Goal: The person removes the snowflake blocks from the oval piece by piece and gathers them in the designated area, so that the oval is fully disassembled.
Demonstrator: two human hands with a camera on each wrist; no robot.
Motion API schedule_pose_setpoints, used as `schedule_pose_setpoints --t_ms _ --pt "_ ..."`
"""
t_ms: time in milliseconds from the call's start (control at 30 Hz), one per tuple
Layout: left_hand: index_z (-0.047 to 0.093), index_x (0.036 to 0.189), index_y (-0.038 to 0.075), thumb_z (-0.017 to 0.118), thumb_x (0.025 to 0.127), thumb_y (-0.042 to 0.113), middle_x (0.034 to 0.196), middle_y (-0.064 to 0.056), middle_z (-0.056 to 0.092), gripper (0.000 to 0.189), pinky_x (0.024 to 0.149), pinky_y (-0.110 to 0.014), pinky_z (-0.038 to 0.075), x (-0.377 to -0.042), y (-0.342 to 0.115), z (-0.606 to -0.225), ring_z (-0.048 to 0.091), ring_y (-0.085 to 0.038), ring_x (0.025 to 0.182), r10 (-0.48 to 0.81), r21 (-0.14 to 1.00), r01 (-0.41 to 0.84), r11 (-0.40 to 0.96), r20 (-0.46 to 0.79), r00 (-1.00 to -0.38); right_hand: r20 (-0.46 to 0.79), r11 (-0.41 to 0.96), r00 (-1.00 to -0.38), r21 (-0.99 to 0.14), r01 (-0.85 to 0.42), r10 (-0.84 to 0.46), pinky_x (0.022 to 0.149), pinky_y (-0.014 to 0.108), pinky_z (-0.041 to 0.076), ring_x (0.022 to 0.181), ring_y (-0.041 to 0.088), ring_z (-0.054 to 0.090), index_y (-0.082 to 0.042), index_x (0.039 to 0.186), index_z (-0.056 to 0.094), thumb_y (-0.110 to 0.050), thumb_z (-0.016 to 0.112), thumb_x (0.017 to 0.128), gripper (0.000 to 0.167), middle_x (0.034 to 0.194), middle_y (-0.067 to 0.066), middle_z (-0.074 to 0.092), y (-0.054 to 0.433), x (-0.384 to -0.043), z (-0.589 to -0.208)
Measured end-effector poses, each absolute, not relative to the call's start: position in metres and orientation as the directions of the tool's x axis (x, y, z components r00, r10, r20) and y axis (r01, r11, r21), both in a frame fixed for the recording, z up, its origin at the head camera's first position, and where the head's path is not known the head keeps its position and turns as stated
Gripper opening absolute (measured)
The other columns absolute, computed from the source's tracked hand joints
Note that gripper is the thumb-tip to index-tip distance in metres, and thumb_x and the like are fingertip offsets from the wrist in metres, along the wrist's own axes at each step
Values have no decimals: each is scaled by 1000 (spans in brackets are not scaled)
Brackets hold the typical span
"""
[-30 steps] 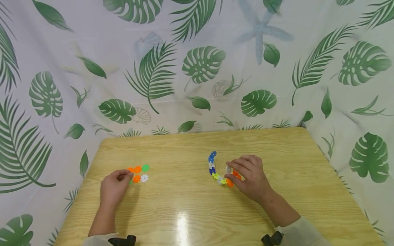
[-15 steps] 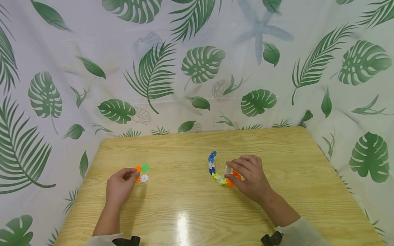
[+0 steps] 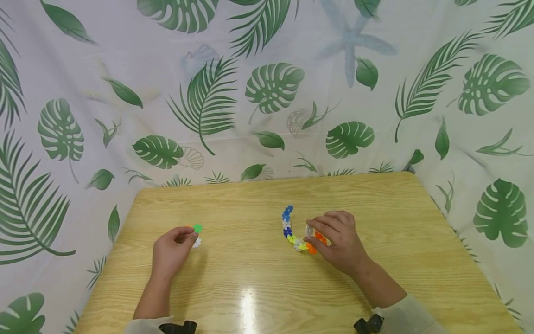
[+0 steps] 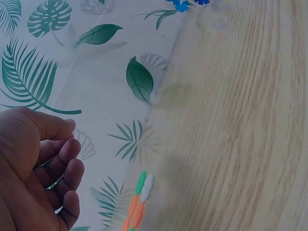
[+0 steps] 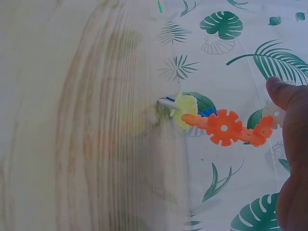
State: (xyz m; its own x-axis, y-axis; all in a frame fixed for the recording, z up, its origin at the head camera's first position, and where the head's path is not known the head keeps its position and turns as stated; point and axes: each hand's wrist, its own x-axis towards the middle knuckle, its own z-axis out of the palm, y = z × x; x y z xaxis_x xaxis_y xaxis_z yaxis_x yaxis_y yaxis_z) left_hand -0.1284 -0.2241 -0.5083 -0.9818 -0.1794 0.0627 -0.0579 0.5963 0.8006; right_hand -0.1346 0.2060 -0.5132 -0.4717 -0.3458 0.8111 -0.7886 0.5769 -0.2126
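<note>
In the head view, my right hand [image 3: 340, 241] pinches a white flower-shaped linking disc [image 3: 309, 230] at the end of a curved chain [image 3: 287, 224] of blue, white, yellow and orange discs. An orange linking disc [image 5: 224, 127] and the pinched white one show in the right wrist view beside my thumb. My left hand [image 3: 172, 253] hovers over a small group of loose discs at left. Its fingers are loosely curled, with nothing seen between them. Beside its fingertips lie a green disc [image 3: 198, 228] and a white disc [image 3: 198, 242]; orange discs [image 4: 137, 214] are mostly hidden in the head view.
A wood-grain table [image 3: 246, 199] carries everything. Behind it hangs a pale curtain [image 3: 233, 106] printed with green leaves. A black wrist camera [image 3: 178, 327] sits at my left sleeve, and another camera [image 3: 369, 324] at my right.
My left hand has shifted to the right over the loose discs, covering the orange ones more. My right hand stays still with the chain.
</note>
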Motion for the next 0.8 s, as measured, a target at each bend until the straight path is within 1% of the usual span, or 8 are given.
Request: schedule_pose_setpoints --t_ms 300,467,700,800 --pt "76 112 9 71 100 30 101 -3 74 25 74 -29 55 -128 -215 -505 66 -22 95 -129 817 -16 576 72 -989 817 575 -459 -201 -793 -348 89 54 37 98 31 60 -5 112 79 -51 63 102 49 103 7 76 206 -135 -513" --pt "77 112 10 72 99 31 99 -2 74 25 74 -31 55 -126 -209 -504 66 -20 94 -122 823 -12 568 69 -990 819 573 -454 -197 -796 -350 89 54 37 97 31 60 -5 112 79 -51 63 102 50 103 6 76 206 -136 -512" --pt "78 108 12 74 98 28 96 -1 73 19 78 -35 53 -126 -199 -504 64 -19 91 -109 827 2 561 76 -991 816 573 -459 -201 -795 -351 90 55 37 98 31 60 -4 111 79 -51 63 102 50 103 5 76 206 -136 -513" --pt "78 106 12 75 97 27 94 0 72 18 76 -34 52 -127 -195 -505 64 -18 89 -114 826 6 564 85 -990 817 570 -457 -201 -797 -351 90 54 37 98 31 60 -5 112 79 -51 63 102 50 103 5 76 206 -136 -513"
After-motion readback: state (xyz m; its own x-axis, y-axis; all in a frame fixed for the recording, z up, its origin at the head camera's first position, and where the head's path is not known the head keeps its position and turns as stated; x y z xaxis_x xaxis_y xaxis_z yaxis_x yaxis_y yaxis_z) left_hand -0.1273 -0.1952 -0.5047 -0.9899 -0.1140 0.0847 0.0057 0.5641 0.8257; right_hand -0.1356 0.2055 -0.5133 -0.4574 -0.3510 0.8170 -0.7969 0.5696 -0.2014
